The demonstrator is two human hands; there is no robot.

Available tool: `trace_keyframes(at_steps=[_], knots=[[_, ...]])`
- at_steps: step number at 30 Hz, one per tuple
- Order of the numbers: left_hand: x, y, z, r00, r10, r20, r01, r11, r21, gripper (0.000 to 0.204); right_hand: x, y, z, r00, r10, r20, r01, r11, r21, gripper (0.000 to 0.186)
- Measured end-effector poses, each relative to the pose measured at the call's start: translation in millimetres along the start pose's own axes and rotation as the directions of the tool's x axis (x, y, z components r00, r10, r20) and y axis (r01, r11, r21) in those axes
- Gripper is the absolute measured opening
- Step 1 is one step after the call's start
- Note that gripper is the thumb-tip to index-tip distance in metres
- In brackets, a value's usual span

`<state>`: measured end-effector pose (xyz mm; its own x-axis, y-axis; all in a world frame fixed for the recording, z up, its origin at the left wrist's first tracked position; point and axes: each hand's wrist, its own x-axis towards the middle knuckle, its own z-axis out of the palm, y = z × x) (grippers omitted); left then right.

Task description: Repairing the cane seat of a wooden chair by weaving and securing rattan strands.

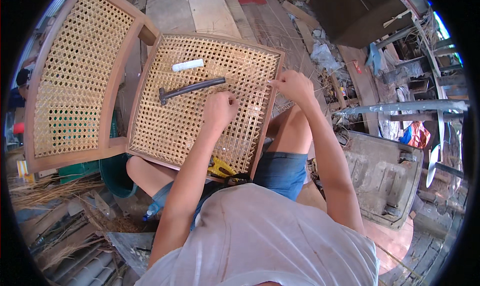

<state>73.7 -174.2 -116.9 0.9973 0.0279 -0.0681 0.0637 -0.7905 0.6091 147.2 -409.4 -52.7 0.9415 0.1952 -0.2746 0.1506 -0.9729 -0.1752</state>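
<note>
A wooden chair with a cane-woven seat (172, 121) and a cane-woven back (80, 71) lies before me, the seat across my lap. Over the middle of the seat, my left hand (220, 108) is closed, its fingers curled together; what they hold, if anything, is too small to make out. My right hand (296, 87) pinches a thin pale strip (270, 81) at the seat's right edge. A dark hammer (192, 89) rests on the weave left of my left hand. Beyond it lies a short white stick (188, 64). A yellow tool (220, 167) sits at the seat's near edge.
Under the chair stands a dark green bucket (119, 176). A blue-capped plastic bottle (151, 211) lies near my left leg. To my right are a grey plastic lid-like panel (380, 171) and a metal pipe (400, 107). A dark box (357, 13) stands at the far right.
</note>
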Motion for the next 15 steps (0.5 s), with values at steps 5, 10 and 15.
trace_keyframes(at_steps=[5, 10, 15], knots=[[-6.8, -3.8, 17.7, 0.985, 0.059, -0.161, -0.066, 0.997, -0.036, 0.008, -25.4, -11.0, 56.1, 0.986, -0.013, 0.167, -0.149, 0.388, 0.909, 0.048], [-9.3, -5.4, 27.7, 0.954, 0.106, -0.282, -0.102, 0.994, 0.027, 0.009, -15.0, -34.1, 88.4, 0.96, 0.143, -0.24, 0.055, 0.746, 0.664, 0.037], [-11.1, -6.7, 30.9, 0.968, 0.103, -0.23, -0.096, 0.994, 0.044, 0.009, 10.5, -10.2, 73.6, 0.918, 0.088, -0.387, 0.057, 0.936, 0.348, 0.027]])
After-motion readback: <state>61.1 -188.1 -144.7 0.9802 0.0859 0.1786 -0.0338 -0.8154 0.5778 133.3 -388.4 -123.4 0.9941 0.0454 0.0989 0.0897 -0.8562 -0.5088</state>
